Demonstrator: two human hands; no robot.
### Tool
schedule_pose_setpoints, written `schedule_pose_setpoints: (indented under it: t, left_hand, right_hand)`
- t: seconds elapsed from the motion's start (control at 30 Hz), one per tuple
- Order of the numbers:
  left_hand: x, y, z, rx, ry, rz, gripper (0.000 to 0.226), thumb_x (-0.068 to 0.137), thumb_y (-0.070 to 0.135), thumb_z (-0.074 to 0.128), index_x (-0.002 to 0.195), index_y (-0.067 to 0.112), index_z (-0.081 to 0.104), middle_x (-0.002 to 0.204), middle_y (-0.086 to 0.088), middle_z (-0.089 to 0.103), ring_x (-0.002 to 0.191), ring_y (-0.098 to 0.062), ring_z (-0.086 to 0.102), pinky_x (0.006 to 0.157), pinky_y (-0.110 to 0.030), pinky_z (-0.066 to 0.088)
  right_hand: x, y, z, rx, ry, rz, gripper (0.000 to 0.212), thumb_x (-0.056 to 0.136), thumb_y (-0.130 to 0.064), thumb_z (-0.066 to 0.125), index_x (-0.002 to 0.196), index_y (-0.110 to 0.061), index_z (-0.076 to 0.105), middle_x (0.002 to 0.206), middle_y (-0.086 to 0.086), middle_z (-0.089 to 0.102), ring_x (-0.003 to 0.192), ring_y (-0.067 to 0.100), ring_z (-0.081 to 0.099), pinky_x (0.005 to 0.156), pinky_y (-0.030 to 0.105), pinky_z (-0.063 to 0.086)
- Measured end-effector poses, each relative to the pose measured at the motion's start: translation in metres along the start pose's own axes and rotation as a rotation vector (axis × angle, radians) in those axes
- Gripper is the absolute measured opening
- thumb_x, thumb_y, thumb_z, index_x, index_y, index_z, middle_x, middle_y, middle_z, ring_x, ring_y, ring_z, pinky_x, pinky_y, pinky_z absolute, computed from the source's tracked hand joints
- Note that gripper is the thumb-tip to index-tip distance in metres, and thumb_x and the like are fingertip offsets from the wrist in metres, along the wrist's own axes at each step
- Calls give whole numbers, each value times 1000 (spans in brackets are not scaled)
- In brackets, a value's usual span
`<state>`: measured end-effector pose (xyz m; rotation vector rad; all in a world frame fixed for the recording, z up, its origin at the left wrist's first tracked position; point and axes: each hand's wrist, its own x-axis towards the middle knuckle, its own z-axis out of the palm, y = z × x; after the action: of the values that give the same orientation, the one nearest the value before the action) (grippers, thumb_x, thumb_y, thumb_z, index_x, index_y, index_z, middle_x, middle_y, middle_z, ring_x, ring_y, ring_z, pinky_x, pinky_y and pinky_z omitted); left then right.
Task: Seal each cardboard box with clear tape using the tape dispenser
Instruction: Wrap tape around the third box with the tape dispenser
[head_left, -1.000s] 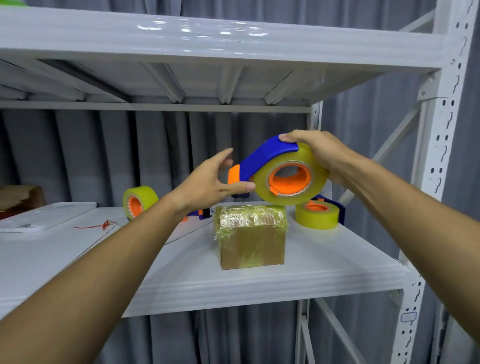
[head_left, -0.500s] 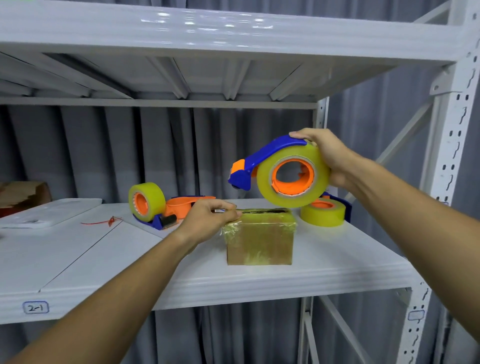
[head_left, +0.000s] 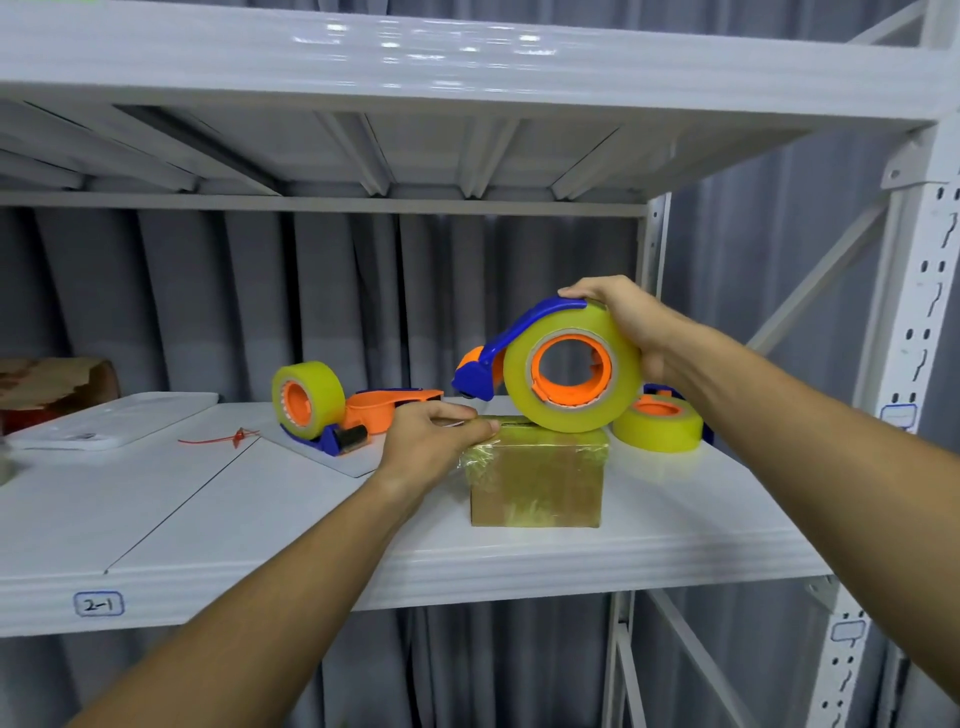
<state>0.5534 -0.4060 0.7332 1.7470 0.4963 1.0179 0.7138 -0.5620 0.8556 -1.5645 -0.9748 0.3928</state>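
Observation:
A small cardboard box (head_left: 537, 483), wrapped in shiny clear tape, sits on the white shelf (head_left: 208, 499). My right hand (head_left: 626, 325) grips a blue and orange tape dispenser (head_left: 550, 369) with a big yellowish roll, its roll resting on the box's top right. My left hand (head_left: 434, 441) presses on the box's top left edge, fingers curled over the corner. The dispenser's blue nose points left, just above my left fingers.
A second dispenser (head_left: 327, 405) lies behind my left hand. A loose tape roll (head_left: 657, 421) lies flat behind the box at the right. A white tray (head_left: 114, 421) and a red cable tie (head_left: 223, 439) lie at the left. A steel upright (head_left: 914, 322) stands at the right.
My left hand dropped from the dispenser's nose onto the box's left top edge. My right hand lowered the dispenser until its roll touches the box top.

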Motion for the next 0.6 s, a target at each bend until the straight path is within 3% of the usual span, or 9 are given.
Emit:
schedule_pose_setpoints:
  t: [0.13, 0.33, 0.4, 0.5, 0.6]
  left_hand:
    - [3, -1, -1, -1, -25, -26, 40, 69, 24, 92, 103, 9, 77, 95, -2, 77, 90, -17, 73, 85, -30, 60]
    - [3, -5, -6, -41, -90, -62, 20, 78, 19, 82, 96, 10, 79, 90, -1, 77, 89, -18, 71, 87, -33, 58]
    - [2, -2, -5, -79, -111, -95, 24, 76, 23, 73, 87, 1, 74, 83, -6, 71, 84, -24, 65, 83, -38, 52]
    - [-1, 3, -1, -221, -62, -203, 21, 88, 16, 63, 97, -2, 73, 94, -10, 77, 92, -24, 73, 84, -34, 57]
    - [-1, 3, 6, -217, 9, -235, 20, 89, 18, 64, 96, 1, 74, 95, -15, 76, 97, -29, 72, 92, -46, 55]
  right_hand:
    - [1, -1, 1, -32, 14, 22, 28, 92, -43, 59, 90, -17, 70, 82, 5, 73, 73, 17, 67, 61, 30, 56]
    - [3, -1, 4, -65, 49, 59, 31, 89, -47, 60, 91, -17, 70, 81, 4, 73, 75, 19, 68, 67, 34, 56]
    - [2, -1, 4, -74, 54, 61, 33, 90, -47, 59, 93, -17, 70, 82, 5, 74, 76, 19, 68, 70, 34, 56]
    - [2, -2, 7, -85, 60, 66, 33, 91, -46, 59, 94, -16, 71, 82, 5, 73, 76, 20, 68, 69, 33, 56]
    - [2, -3, 9, -95, 74, 76, 34, 89, -47, 60, 94, -16, 72, 83, 6, 75, 76, 20, 69, 69, 33, 58]
